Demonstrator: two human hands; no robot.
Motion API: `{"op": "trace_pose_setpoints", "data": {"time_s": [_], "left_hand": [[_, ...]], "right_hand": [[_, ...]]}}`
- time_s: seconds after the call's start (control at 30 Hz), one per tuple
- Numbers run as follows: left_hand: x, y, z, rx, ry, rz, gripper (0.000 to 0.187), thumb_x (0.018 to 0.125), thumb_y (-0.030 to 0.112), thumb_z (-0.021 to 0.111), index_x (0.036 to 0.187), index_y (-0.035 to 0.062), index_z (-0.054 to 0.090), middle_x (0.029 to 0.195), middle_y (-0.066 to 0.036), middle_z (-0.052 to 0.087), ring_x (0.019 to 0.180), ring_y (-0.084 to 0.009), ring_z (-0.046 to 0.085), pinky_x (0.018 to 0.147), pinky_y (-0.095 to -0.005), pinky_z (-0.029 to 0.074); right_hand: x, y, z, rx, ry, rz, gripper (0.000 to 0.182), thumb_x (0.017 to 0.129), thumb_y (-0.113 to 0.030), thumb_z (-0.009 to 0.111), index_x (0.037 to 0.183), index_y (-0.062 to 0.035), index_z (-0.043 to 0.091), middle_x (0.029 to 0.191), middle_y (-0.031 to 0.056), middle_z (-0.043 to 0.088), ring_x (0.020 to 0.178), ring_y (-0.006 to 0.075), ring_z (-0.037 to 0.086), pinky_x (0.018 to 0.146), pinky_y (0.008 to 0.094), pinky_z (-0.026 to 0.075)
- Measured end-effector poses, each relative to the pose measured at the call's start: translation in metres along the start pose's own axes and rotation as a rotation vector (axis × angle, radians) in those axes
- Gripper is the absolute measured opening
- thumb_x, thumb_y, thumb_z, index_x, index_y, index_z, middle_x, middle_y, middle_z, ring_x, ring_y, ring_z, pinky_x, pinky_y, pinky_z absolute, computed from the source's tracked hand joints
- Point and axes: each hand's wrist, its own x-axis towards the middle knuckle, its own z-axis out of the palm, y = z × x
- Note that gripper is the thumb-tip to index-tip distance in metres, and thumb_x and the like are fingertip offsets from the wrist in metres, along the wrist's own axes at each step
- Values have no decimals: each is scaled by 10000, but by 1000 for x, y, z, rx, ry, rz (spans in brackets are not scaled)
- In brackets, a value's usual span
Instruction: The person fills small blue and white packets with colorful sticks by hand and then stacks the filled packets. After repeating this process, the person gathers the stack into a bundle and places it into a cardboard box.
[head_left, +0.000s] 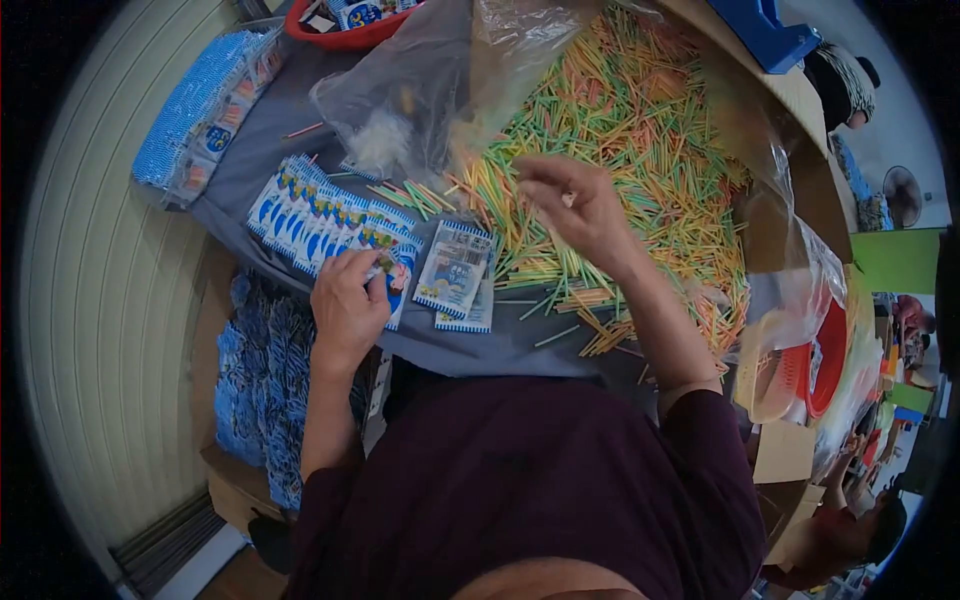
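Note:
My left hand (346, 305) is at the near end of a row of overlapping blue-and-white printed packets (315, 215). Its bent fingers and thumb grip the edge of the nearest packet (399, 277). Just right of it lie two more packets (456, 268), one partly over the other, the upper one back side up. My right hand (580, 208) hovers over a large heap of thin pastel sticks (640, 140), yellow, green and pink. Its fingers are curved with a gap before the thumb, and I see nothing held between them.
Clear plastic sheeting (420, 75) lies beside the heap, inside a cardboard surround (790, 200). At the far left stands a wrapped bundle of packets (205, 110); a red basin (350, 30) is behind. Below left, a box (235, 490) holds many blue packets. Another person (840, 530) sits at right.

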Motion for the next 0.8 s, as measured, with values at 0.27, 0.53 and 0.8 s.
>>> {"op": "trace_pose_setpoints", "data": {"time_s": [0.27,0.53,0.8], "left_hand": [[6,20,-6,104,130,-35,238,749,18,671,987,28,664,897,-111,589,900,-340,553,774,-435,466],[22,66,31,-89,-59,204,239,729,189,772,884,57,646,840,-95,563,831,-301,568,698,-413,467],[28,77,46,63,-123,216,246,731,207,747,847,59,588,811,-103,538,775,-296,578,629,-414,492]], "right_hand": [[35,86,-70,-675,242,27,189,894,-125,624,1050,-48,697,959,150,670,826,296,663,725,381,512],[115,120,-119,-1188,481,-96,246,886,-236,601,1083,-130,704,1028,157,678,886,382,645,775,478,521],[141,143,-174,-1014,476,259,341,885,-333,628,1182,-173,678,1208,161,638,1060,352,607,816,498,518]]}}
